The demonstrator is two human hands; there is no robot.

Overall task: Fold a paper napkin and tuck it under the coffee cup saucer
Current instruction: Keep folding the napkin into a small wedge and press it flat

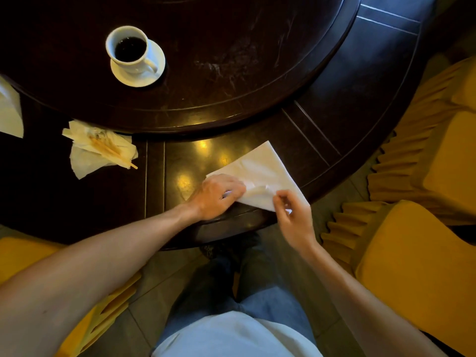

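A white paper napkin [265,173] lies on the dark table's near edge, folded into a rough triangle with one corner pointing away from me. My left hand [219,195] presses on its left part, fingers curled over the paper. My right hand [291,215] pinches the napkin's near corner between thumb and fingers, at the table's rim. A white coffee cup [128,47] with dark coffee stands on a white saucer [152,76] on the raised round centre of the table, far to the upper left of both hands.
A crumpled used napkin with wooden chopsticks [100,148] lies left of my hands. Another white paper [10,112] sits at the left edge. Yellow-covered chairs [412,266] stand to the right and lower left. The raised turntable's rim [206,117] runs between napkin and cup.
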